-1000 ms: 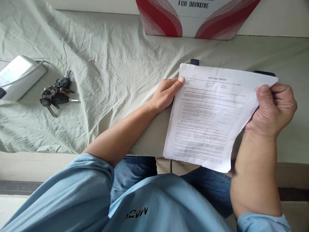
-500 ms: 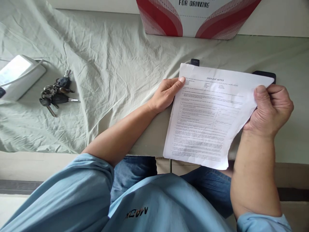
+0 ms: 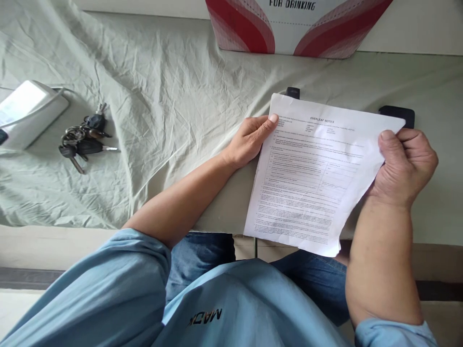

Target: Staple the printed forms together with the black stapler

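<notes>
Printed paper sheets (image 3: 304,183), headed "OVERLEAF NOTES", are held up over the table's front edge, slightly tilted. My left hand (image 3: 249,142) pinches their left edge near the top, thumb on the printed face and fingers hidden behind. At the upper right edge my right hand (image 3: 407,166) grips them between thumb and curled fingers. The right side of the paper bends and curls near the bottom corner. Behind the top edge, a small black object (image 3: 292,92) and a dark flat object (image 3: 401,114) are partly covered.
A bunch of keys (image 3: 85,140) lies at the left on the wrinkled green cloth (image 3: 173,86). Beyond it sits a white device (image 3: 32,113) with a cable. A red and white carton (image 3: 300,29) stands at the back. My legs are under the table.
The paper's upper right corner has shifted slightly left and down with my right hand, showing more of the dark flat object. My left hand has barely moved.
</notes>
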`<action>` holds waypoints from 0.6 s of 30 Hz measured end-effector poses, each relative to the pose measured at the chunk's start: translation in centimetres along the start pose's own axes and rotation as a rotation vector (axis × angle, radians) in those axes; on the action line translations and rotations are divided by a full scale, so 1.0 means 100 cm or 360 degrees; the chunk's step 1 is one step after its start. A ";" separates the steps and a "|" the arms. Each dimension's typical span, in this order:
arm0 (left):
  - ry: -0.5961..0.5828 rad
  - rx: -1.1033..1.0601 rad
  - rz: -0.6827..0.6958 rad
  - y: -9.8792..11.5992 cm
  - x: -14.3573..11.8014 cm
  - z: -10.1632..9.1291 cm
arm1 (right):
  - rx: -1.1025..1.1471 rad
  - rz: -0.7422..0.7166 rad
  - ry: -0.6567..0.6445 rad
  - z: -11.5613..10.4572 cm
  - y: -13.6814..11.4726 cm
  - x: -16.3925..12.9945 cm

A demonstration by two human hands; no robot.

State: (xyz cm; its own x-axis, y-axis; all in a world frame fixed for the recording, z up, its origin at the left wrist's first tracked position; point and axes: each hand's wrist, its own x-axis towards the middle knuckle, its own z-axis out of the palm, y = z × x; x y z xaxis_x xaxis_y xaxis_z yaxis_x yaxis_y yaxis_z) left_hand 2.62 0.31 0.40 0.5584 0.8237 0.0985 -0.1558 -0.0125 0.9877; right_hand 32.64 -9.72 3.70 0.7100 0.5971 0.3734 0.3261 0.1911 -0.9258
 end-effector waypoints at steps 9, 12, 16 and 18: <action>0.0045 0.0055 0.0018 -0.006 0.001 -0.003 | -0.0121 0.0016 -0.0055 -0.005 0.001 0.001; 0.0062 0.0054 0.0031 -0.006 0.000 -0.004 | -0.0077 -0.0040 -0.0062 -0.003 0.007 0.001; 0.0058 0.0037 0.0029 -0.003 0.000 -0.004 | 0.0021 -0.0113 -0.0082 -0.002 0.015 0.000; 0.0067 0.0039 0.0022 -0.004 -0.001 -0.004 | 0.0012 -0.0120 -0.0120 -0.003 0.020 0.000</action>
State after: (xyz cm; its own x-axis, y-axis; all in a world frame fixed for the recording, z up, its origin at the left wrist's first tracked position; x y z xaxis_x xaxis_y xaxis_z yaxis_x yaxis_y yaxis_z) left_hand 2.35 0.48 -0.02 0.5215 0.8464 0.1075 -0.1433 -0.0374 0.9890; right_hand 33.44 -9.57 1.83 0.6347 0.6374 0.4370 0.3720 0.2436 -0.8957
